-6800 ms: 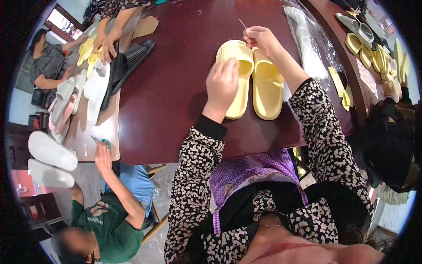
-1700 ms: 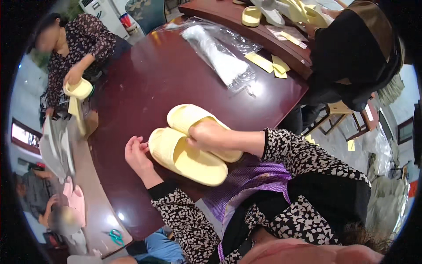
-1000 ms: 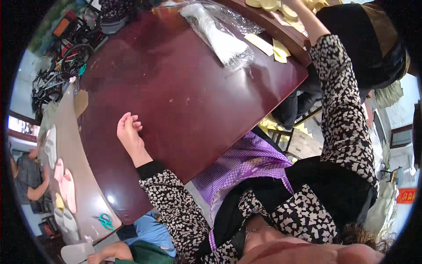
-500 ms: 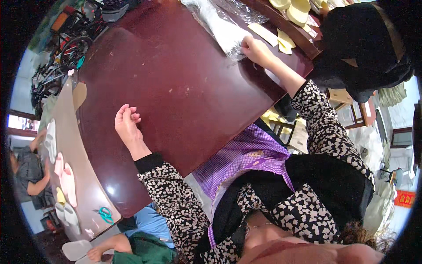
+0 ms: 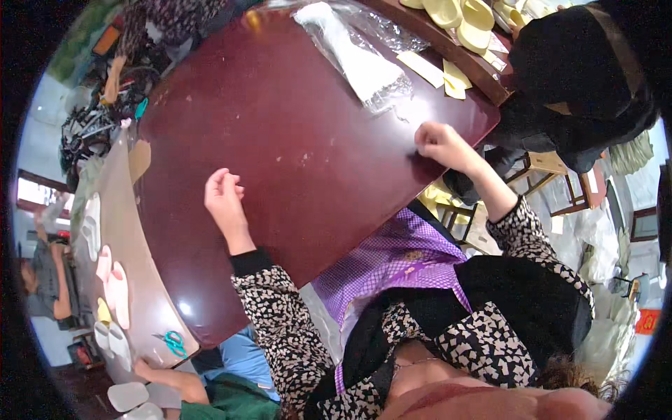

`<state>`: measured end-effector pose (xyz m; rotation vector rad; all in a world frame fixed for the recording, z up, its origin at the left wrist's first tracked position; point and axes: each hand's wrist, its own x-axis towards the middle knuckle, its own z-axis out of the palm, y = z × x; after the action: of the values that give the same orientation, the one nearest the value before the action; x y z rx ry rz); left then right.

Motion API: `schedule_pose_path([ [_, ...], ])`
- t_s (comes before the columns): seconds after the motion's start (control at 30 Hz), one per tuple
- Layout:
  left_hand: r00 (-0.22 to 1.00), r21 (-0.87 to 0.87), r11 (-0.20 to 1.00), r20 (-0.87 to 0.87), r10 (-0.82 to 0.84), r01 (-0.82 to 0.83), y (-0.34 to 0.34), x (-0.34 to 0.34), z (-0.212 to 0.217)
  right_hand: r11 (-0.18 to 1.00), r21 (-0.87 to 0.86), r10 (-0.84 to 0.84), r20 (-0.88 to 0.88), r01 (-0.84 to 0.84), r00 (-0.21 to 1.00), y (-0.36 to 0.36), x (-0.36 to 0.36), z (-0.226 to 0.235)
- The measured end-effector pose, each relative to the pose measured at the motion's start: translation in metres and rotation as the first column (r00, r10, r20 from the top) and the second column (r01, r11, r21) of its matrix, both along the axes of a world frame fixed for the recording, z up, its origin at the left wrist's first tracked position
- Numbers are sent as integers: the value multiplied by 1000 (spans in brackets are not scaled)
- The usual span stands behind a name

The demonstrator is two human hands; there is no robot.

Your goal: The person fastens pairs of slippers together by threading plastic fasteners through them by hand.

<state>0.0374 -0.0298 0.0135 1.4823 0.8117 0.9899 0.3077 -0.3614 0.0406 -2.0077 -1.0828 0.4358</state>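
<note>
My left hand (image 5: pixel 225 203) hovers over the left part of the dark red table (image 5: pixel 280 140). Its fingers are loosely bent and a little apart, with nothing seen in them. My right hand (image 5: pixel 441 145) is over the table's right edge, its fingers curled together; whatever they may hold is hidden. Beyond it lies a clear plastic bag (image 5: pixel 381 94) with a white, long item (image 5: pixel 343 52) inside, apart from the hand. Pale yellow strips (image 5: pixel 422 68) lie beside the bag.
Yellow slippers (image 5: pixel 476 24) sit on a raised ledge at the far right. On the lighter table (image 5: pixel 150 301) at left are pink slippers (image 5: pixel 117 294), grey-white slippers (image 5: pixel 112 339) and teal-handled scissors (image 5: pixel 171 343). Other people sit around; a wooden stool (image 5: pixel 539 164) stands at right.
My right hand has come away from the plastic bag and moved nearer and to the right. My left hand has shifted slightly right. A person's arm now shows at the far left.
</note>
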Motion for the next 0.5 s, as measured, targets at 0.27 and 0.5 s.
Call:
schedule_pose_path([
  [0.27,883,665,607,-185,-431,435,-144,90,50,956,199,276,-370,-215,887,-16,-49,58],
  [0.5,729,647,479,-180,-660,594,-189,114,50,887,362,451,-553,-286,700,-29,-52,77],
])
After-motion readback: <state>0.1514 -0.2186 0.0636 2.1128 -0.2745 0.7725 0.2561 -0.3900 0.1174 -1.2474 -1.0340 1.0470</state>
